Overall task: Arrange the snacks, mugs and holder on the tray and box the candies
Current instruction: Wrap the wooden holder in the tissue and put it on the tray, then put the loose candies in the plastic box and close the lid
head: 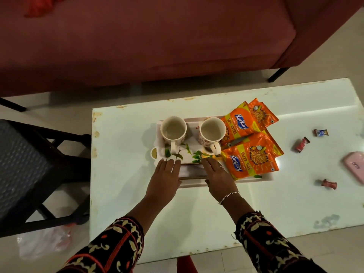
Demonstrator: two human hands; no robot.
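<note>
Holder [189, 161] seemingly lies crosswise between both hands.

- I note a tray [264, 179] on the table [137, 203], with two mugs [173, 128] [212, 133] side by side at its far left.
- Snack packets [250, 162] lie overlapping on the tray's right — one behind, one nearer me.
- A holder [189, 160] sits on the near part, before the mugs.
- Three candies [302, 144] lie right of the tray, well apart from it.
</note>
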